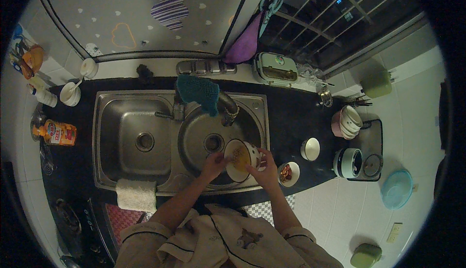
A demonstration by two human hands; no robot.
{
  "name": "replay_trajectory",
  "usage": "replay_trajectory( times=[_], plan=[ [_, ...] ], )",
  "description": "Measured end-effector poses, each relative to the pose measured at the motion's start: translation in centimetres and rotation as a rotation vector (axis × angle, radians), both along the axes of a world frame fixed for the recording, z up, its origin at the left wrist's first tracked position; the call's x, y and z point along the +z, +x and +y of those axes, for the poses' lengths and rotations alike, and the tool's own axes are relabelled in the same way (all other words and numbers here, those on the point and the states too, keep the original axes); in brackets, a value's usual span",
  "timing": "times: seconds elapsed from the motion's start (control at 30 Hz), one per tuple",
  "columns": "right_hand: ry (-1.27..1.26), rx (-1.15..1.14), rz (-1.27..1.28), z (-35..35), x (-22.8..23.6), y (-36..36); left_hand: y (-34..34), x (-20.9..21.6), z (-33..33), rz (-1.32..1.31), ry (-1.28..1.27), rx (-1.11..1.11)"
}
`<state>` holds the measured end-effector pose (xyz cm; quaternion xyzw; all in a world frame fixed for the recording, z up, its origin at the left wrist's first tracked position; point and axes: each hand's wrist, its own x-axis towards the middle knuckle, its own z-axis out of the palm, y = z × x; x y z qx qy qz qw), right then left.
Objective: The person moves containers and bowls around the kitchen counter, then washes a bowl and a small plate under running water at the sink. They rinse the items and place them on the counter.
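Both my hands hold a white bowl [233, 176] with dark spots on its outer side, over the front right of the round sink basin [191, 156]. The bowl leans toward the left, and small yellow grains [240, 157] lie inside it. My left hand [212, 166] grips its left rim. On the opposite side, my right hand [264, 170] is wrapped round the bowl's wall, thumb at the rim. Just right of that hand, a small white bowl [294, 172] with reddish-brown pieces stands on the counter.
A faucet [227, 110] with a teal mesh cloth [199, 93] over it reaches above the round basin. Another white bowl [310, 149], stacked bowls [350, 120] and a pale-green appliance [348, 162] stand at right. A towel [136, 195] hangs over the left basin's front edge.
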<state>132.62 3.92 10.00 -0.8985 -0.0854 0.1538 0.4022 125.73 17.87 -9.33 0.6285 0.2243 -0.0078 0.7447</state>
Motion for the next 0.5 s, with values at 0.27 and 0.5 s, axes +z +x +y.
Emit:
replay_trajectory(
  times=[0.27,0.5],
  plan=[
    [-0.021,0.055,-0.057,0.3,0.1,0.2,0.3,4.5,1.1,0.074,0.014,-0.041],
    [-0.129,0.11,-0.125,0.8,0.2,0.2,0.1,1.5,0.0,-0.068,-0.024,0.058]
  ],
)
